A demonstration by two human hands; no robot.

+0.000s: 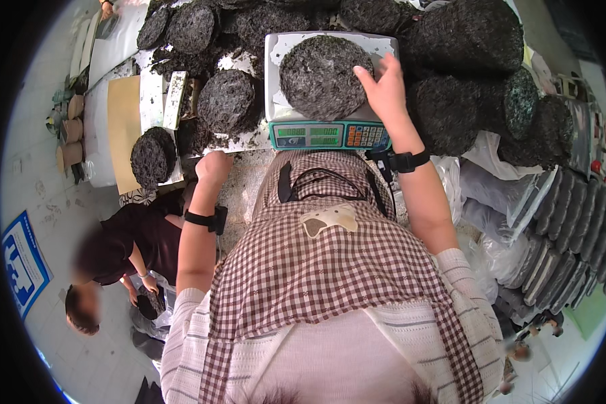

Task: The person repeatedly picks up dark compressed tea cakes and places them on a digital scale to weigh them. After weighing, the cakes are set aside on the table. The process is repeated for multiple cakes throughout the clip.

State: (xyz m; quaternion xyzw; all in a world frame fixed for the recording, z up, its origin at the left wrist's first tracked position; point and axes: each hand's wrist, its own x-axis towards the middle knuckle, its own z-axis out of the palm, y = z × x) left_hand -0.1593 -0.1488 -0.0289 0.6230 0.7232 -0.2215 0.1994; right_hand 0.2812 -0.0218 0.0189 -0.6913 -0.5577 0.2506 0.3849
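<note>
A round, dark cake of what looks like dried seaweed [326, 77] lies on the white pan of a digital scale [274, 87]. At the cake's right edge is my right hand [386, 91], its thumb over the rim and its fingers apart, slightly blurred. My left hand [213, 168] is closed in a fist just off the near edge of the worktable, left of the scale. What it holds, if anything, is hidden. Closest to that fist are two more seaweed cakes, one [227, 101] beside the scale and another [153, 156] farther left.
Several cakes and thick stacks of seaweed [466, 37] crowd the far and right sides. Dark flakes litter the table. Plastic-wrapped stacks [565, 222] stand at lower right. A brown board [123, 128] lies at left. At lower left a person [138, 236] handles a dark disc.
</note>
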